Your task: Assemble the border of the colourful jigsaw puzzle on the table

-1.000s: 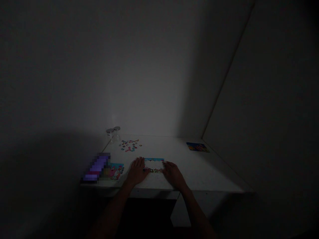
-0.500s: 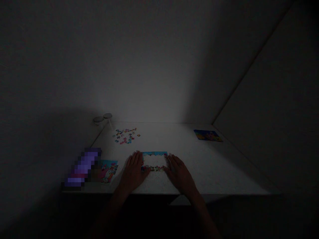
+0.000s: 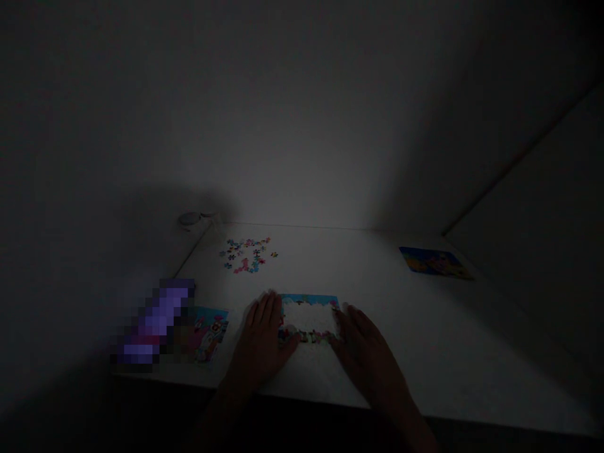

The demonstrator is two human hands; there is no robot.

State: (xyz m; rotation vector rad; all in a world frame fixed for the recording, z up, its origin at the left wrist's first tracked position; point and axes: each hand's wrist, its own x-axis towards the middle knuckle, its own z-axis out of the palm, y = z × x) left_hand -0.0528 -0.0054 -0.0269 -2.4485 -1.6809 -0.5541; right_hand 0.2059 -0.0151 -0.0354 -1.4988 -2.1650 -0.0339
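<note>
A rectangular frame of joined puzzle pieces (image 3: 309,299) lies on the white table (image 3: 340,264), blue along its far edge, with bare white inside. My left hand (image 3: 264,333) rests flat at its left side, thumb stretched to the near left corner. At the right side lies my right hand (image 3: 365,346), its fingers spread and the index finger and thumb touching the frame's edge. Parts of both side edges are hidden under the fingers. Neither hand holds anything up. The picture is dim.
Loose puzzle pieces (image 3: 245,267) are scattered at the back left. A colourful picture sheet (image 3: 210,333) lies left of my left hand, beside a pixelated purple object (image 3: 158,321). A blue picture card (image 3: 436,262) is at the back right. Round-topped items (image 3: 189,218) stand at the far left corner.
The camera view has shifted and tilted, so the table and its objects appear displaced. Both hands remain at the sides of the puzzle frame.
</note>
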